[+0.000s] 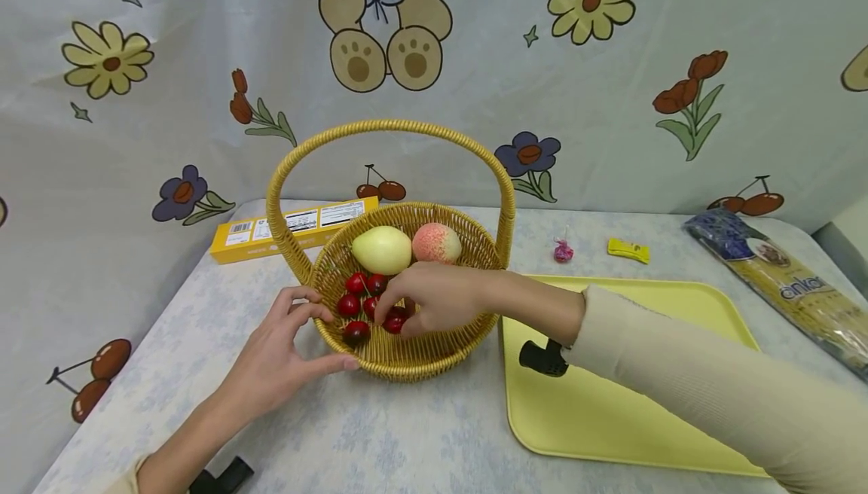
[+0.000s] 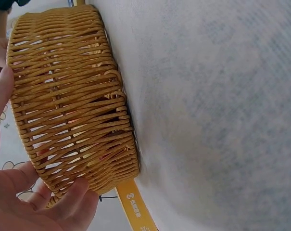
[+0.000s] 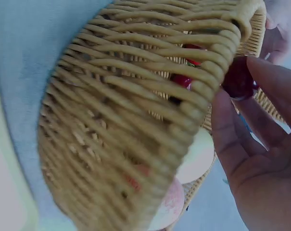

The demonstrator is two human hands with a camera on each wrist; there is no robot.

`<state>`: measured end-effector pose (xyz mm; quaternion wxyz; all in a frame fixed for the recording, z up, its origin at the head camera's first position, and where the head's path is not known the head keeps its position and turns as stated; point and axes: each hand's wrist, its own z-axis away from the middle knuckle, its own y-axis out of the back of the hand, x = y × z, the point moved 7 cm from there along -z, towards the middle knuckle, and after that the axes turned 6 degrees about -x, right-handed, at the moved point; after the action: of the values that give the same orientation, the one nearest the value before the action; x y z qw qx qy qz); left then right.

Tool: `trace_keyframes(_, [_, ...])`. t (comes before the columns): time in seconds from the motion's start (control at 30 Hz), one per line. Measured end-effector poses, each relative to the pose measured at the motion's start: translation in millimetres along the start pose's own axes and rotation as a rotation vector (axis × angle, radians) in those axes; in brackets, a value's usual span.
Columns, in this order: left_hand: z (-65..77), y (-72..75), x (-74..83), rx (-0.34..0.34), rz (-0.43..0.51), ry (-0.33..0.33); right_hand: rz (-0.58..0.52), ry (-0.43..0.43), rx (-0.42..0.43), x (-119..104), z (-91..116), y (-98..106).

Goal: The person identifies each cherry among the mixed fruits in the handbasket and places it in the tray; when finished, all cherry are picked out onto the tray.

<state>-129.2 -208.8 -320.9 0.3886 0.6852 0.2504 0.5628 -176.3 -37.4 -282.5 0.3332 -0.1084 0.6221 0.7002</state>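
Observation:
A round wicker basket (image 1: 407, 370) with a tall arched handle (image 1: 389, 126) stands on the table. My left hand (image 1: 281, 358) grips its near left rim, thumb along the front and fingers round the side; the left wrist view shows those fingers (image 2: 75, 204) against the weave. Inside the basket, my right hand (image 1: 441, 298) pinches a dark red cherry (image 3: 240, 79) between thumb and fingertips. Several more cherries (image 1: 349, 304) lie at the basket's left. Behind them sit a pale yellow pear (image 1: 382, 250) and a pink peach (image 1: 437, 243).
Under my right forearm lies a yellow tray (image 1: 610, 419). Beyond it are a wrapped lollipop (image 1: 563, 251) and a small yellow packet (image 1: 628, 250). A long clear-and-blue bag (image 1: 780, 275) is at far right. Behind the basket rests a yellow box (image 1: 247, 242), near the patterned cloth backdrop.

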Motion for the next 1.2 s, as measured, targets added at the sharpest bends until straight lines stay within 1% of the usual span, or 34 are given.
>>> trace_keyframes(0.2, [0.2, -0.4, 0.5, 0.002, 0.004, -0.007, -0.020, 0.027, 0.143, 0, 29, 8])
trace_keyframes(0.33, [0.1, -1.5, 1.1, -0.005, 0.020, -0.006, -0.002, 0.008, 0.218, -1, 54, 11])
trace_keyframes(0.47, [0.8, -2.7, 1.9, -0.016, 0.055, -0.004, -0.011, 0.000, 0.287, 0, 80, 12])
trace_keyframes(0.57, [1.2, -3.5, 2.0, -0.023, 0.077, 0.001, -0.043, -0.025, 0.323, 5, 100, 10])
trace_keyframes(0.63, [1.3, -3.8, 1.9, -0.026, 0.083, 0.006, -0.068, -0.059, 0.345, 12, 114, 8])
trace_keyframes(0.73, [1.4, -4.1, 1.7, -0.029, 0.085, 0.012, -0.110, -0.095, 0.379, 22, 134, 4])
trace_keyframes(0.83, [1.5, -4.3, 1.3, -0.031, 0.085, 0.015, -0.128, -0.134, 0.413, 33, 153, -1])
trace_keyframes(0.93, [1.5, -4.4, 0.8, -0.031, 0.086, 0.014, -0.135, -0.206, 0.413, 47, 169, -7])
trace_keyframes(1.03, [1.7, -4.3, 0.5, -0.029, 0.087, 0.009, -0.121, -0.295, 0.369, 62, 179, -16])
trace_keyframes(1.13, [1.8, -4.2, 0.2, -0.025, 0.087, 0.006, -0.097, -0.352, 0.316, 77, 183, -26])
trace_keyframes(1.2, [1.7, -4.3, -0.2, -0.024, 0.087, 0.009, -0.078, -0.374, 0.299, 85, 184, -32])
